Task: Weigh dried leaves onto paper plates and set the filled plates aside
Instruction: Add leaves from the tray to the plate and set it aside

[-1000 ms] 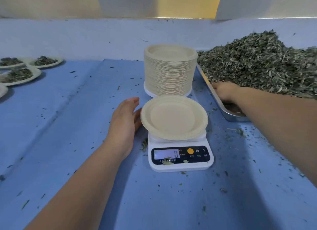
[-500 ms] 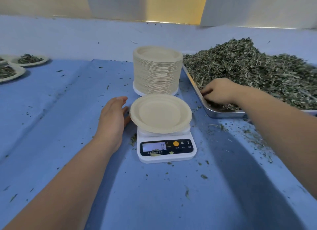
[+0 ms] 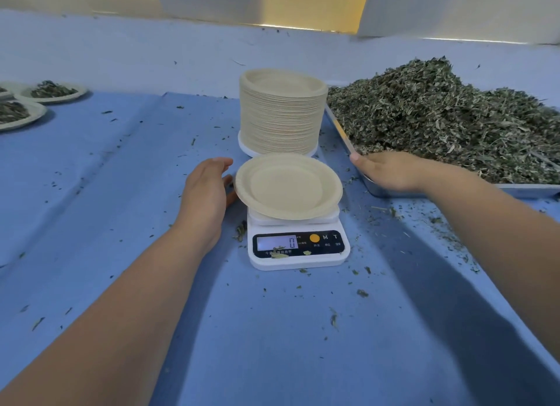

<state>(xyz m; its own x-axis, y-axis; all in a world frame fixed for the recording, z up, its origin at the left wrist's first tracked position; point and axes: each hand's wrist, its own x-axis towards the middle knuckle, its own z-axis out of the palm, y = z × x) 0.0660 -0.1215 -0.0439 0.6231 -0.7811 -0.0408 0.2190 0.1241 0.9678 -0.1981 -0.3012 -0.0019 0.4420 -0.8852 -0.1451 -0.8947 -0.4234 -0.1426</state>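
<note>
Risks knocking plate (image 3: 288, 187) off scale (image 3: 321, 261) w/ L hand (image 3: 206, 193), open, empty; R hand (image 3: 394, 170) among leaves (image 3: 439, 117) centre-right, grip unseen.

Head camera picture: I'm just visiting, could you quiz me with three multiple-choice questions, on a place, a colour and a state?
1. Relative to the scale, the plate stack stands: A in front; B behind; C on top.
2. The cloth is: A red; B green; C blue.
3. The plate on the scale is: A empty; B heaped with leaves; C torn in half.

Answers: B, the stack rises beyond the scale; C, it is blue all over; A, its bare inside shows and the display reads 0.
</note>
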